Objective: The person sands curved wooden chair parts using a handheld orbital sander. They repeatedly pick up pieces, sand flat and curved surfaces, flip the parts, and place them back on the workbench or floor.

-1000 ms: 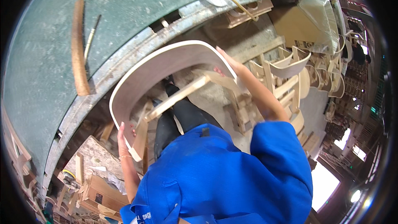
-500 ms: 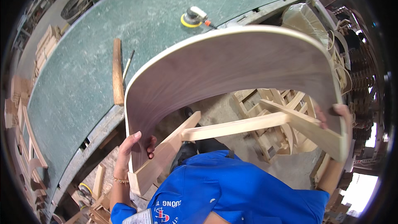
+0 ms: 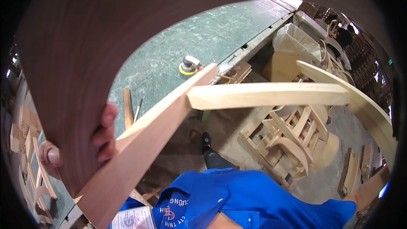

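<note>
A wooden chair frame fills the view, held up close to me. Its curved brown backrest panel arches across the top and down the left side. Two pale wooden side pieces, the left and the right, are joined by a crossbar. My left hand is closed around the lower left end of the panel, with the thumb outside and fingers inside. Of my right arm only the forearm shows, at the right edge; the hand is out of sight.
On the green-topped table lies an orbital sander with a yellow pad. A wooden stick lies at the table's near edge. Several wooden frame parts are piled on the floor to the right. A plastic-covered box stands beyond.
The chair frame has come up much closer, and its panel now covers the upper and left view. My left hand rose with it; my right hand has gone out of sight.
</note>
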`<state>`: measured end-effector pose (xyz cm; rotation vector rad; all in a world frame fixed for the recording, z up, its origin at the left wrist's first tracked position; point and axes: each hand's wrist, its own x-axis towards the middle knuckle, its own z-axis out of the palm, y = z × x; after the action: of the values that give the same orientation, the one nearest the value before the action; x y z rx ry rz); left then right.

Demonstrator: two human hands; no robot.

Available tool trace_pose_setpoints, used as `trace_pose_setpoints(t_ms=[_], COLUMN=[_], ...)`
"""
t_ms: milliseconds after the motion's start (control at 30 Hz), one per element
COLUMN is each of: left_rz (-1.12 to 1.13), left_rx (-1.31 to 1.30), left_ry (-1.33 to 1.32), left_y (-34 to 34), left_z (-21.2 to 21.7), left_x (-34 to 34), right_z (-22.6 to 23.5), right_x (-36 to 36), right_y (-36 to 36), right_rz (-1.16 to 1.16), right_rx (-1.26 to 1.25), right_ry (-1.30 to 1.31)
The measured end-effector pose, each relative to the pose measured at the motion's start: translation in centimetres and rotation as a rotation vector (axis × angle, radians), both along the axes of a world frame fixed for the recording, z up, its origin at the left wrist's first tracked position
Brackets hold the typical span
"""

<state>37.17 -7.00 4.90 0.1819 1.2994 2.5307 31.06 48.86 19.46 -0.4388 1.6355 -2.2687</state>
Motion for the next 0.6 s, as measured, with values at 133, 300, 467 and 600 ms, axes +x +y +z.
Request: trace_pose_setpoints(t_ms=[133,300,467,600], left_rz=[0.345,0.758,0.888,0.975], left_rx=[-0.179,-0.295,-0.41,-0.526], left_ry=[0.162,0.244,0.142,0.119], left_y=[-1.5,-2.5,-5.4,-10.4], left_z=[-1.9,-8.3,-15.9,-23.6], left_x=[-3.2,-12.5,-25.0,-33.0], right_z=[-6.3,-17.3,-30.1,-36.4], right_x=[-9.5,-30.6,-50.9,-64.4], right_y=[-3.2,-7.1,-16.9,-25.0], right_rz=[0.035,0.077,0.186,0.313], right_rx=[0.188,0.176,-0.052,-0.117], right_ry=[0.309,0.291,-0.008,-0.026])
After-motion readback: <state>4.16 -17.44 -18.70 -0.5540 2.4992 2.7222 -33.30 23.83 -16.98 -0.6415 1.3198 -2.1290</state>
